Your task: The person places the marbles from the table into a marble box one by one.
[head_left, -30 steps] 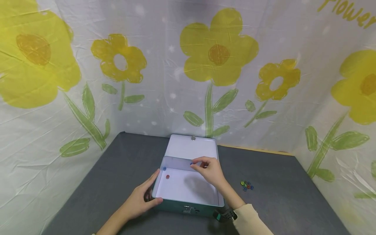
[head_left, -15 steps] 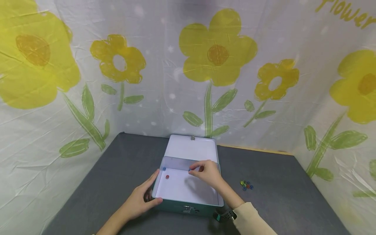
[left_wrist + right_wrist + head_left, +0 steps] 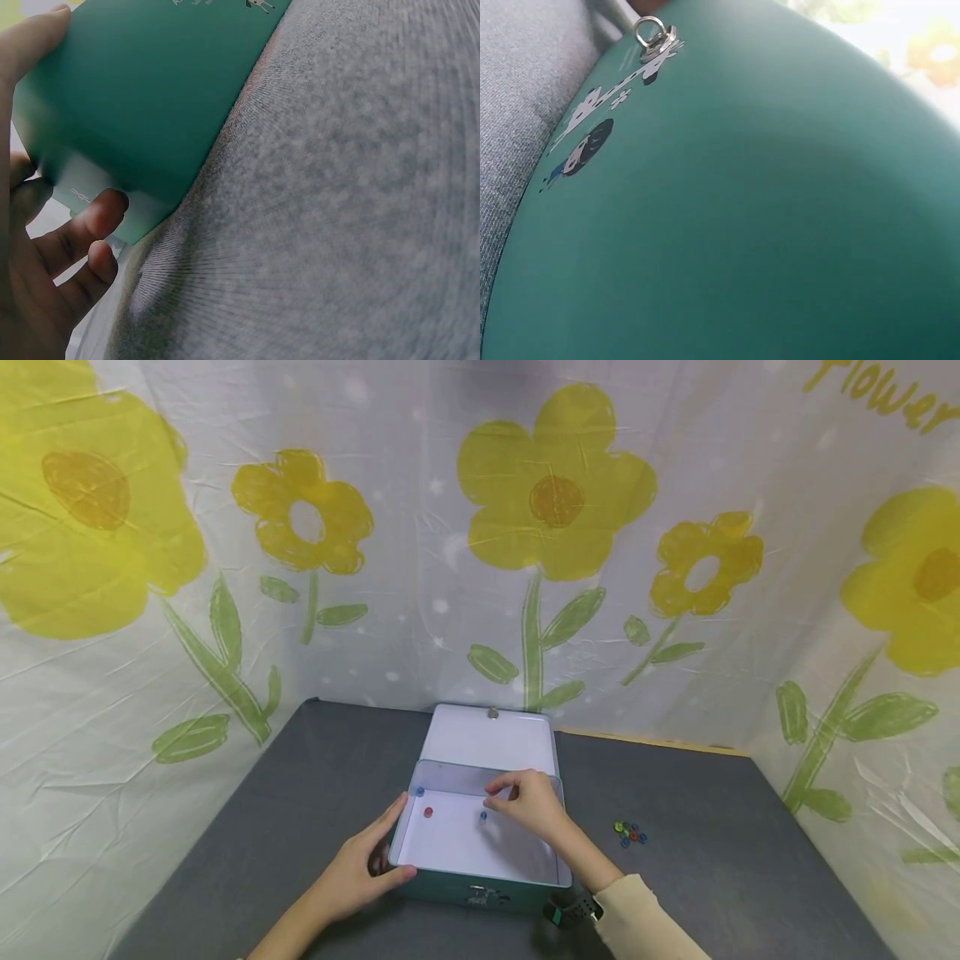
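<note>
A green metal box [image 3: 442, 887] with a white inside stands with its lid [image 3: 487, 735] folded back. My left hand [image 3: 348, 868] grips its near left corner, thumb at the front rim and index finger along the left side. In the left wrist view other fingers [image 3: 101, 217] bend beside the box wall. My right hand [image 3: 528, 802] hovers over the box with thumb and index finger slightly apart, holding nothing. Just below its fingertips is a small blue bead-like piece [image 3: 483, 817]; whether it touches the floor I cannot tell. A red piece [image 3: 428, 812] and another blue piece [image 3: 420, 792] lie inside.
On the dark grey table [image 3: 712, 877], right of the box, lies a small pile of colourful round pieces [image 3: 630, 833]. A flower-printed curtain [image 3: 420, 610] encloses the back and sides. The box front carries a metal clasp [image 3: 656, 41].
My right hand has lowered slightly into the box and let go of the blue piece, which is now below the fingertips. My left hand has stayed at the box corner.
</note>
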Demonstrator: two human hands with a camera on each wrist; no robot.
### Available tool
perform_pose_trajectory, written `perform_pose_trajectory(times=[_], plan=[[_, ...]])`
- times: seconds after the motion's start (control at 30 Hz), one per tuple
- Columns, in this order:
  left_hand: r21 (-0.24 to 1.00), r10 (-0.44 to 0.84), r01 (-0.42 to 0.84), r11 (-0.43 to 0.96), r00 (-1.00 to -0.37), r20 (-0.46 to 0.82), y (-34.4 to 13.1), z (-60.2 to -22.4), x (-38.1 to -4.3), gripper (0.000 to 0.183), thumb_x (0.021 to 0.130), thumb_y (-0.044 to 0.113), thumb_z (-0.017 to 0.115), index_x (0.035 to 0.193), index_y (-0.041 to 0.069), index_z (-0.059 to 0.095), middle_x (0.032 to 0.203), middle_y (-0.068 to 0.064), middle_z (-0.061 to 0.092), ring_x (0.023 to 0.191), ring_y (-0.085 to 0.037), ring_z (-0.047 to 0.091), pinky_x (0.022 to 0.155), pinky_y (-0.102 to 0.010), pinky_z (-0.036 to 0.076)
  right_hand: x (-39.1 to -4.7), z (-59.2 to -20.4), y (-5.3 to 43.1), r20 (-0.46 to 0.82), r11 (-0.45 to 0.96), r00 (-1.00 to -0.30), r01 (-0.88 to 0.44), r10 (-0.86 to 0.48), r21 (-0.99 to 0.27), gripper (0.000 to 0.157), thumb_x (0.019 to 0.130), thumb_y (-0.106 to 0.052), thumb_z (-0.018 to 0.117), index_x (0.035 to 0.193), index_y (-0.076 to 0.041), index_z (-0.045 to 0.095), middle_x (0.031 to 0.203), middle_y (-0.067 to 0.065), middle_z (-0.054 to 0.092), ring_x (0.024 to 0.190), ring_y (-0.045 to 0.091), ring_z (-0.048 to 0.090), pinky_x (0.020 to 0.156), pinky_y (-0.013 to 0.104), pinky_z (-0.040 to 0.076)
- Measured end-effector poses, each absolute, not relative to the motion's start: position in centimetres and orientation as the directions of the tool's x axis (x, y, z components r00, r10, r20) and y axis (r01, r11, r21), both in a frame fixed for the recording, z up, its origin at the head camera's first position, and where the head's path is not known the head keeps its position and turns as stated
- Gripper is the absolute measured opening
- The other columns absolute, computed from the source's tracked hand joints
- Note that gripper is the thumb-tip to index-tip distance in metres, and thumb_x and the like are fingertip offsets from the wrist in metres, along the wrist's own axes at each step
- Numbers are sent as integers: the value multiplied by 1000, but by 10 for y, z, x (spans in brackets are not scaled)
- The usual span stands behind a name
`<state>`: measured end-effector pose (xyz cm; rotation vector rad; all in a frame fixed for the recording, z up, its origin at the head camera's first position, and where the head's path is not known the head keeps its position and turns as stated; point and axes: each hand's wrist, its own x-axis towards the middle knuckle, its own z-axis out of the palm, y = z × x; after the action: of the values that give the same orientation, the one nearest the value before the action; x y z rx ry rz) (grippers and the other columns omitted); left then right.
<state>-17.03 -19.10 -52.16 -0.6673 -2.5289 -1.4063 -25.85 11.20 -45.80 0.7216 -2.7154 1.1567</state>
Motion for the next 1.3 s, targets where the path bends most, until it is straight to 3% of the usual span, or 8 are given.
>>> perform_pose_trajectory(times=[0.2,0.43,0.6,0.73,1.17,1.3], plan=[[759,302,469,451,-881,365,-191,-522,-171,95,89,31,87,166,12,35,121,-10,61,71,-2,47,61,-23,45,-258,-455,114,284,586,-882,-464,-377,-664,12,89,-8,86,100,-3,83,92,6,79,51,2,41,48,20,34],[763,304,470,443,-880,366,-192,-523,-171,95,89,30,87,166,12,36,138,-17,57,71,-1,47,61,-23,45,-253,-451,119,327,564,-873,-485,-362,-669,11,90,-9,85,100,-5,84,88,4,78,51,1,42,48,21,35],[769,300,459,445,-885,355,-191,-522,-170,95,89,30,86,167,14,35,134,-16,59,71,-1,47,61,-23,45,-249,-445,129,381,530,-862,-507,-336,-680,13,89,-10,86,101,-5,84,69,1,68,51,2,43,48,22,34],[770,301,460,441,-885,356,-191,-522,-170,95,89,30,87,167,15,35,139,-16,57,71,-1,47,61,-23,45,-245,-441,139,415,519,-864,-504,-286,-690,14,88,-10,87,101,-6,84,64,-5,64,52,3,44,50,22,34],[758,305,482,440,-874,379,-192,-522,-171,95,89,32,86,167,13,35,138,-16,57,72,0,46,61,-23,45,-227,-447,177,554,510,-814,-555,-174,-657,13,86,-8,89,98,-11,84,63,-7,59,54,2,42,51,22,38],[755,311,484,441,-872,378,-192,-523,-170,94,90,31,86,167,12,35,139,-17,56,72,-1,46,61,-22,44,-219,-453,189,577,498,-806,-558,-133,-664,14,86,-7,88,99,-11,84,69,-4,65,56,2,45,53,21,43]])
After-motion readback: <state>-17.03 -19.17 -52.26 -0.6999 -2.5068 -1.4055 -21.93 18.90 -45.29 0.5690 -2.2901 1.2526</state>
